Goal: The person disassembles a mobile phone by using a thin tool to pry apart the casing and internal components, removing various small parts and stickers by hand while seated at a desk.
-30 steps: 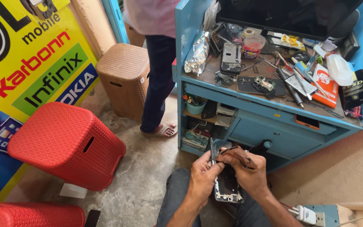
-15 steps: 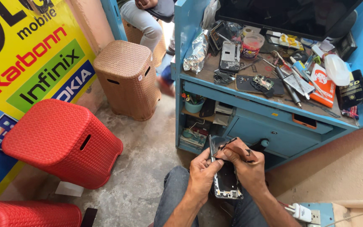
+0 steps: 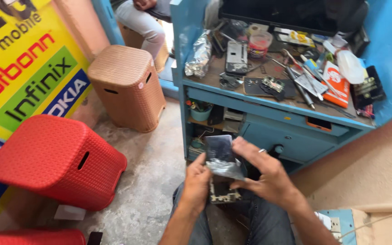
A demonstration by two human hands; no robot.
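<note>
Left hand (image 3: 197, 180): our fingers hold the opened phone (image 3: 223, 193) over our lap.
Right hand (image 3: 268, 174): our fingers pinch the dark phone panel (image 3: 221, 154), now lifted higher than before.
Tabletop (image 3: 291, 97): blue, full of tools, well apart.
Red stool (image 3: 55, 159): now looks closer.
Person on the brown stool (image 3: 125, 86): now sits, earlier stood.

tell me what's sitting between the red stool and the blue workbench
In the head view, a tan woven stool stands between the red stool and the blue workbench, on concrete floor.
</note>
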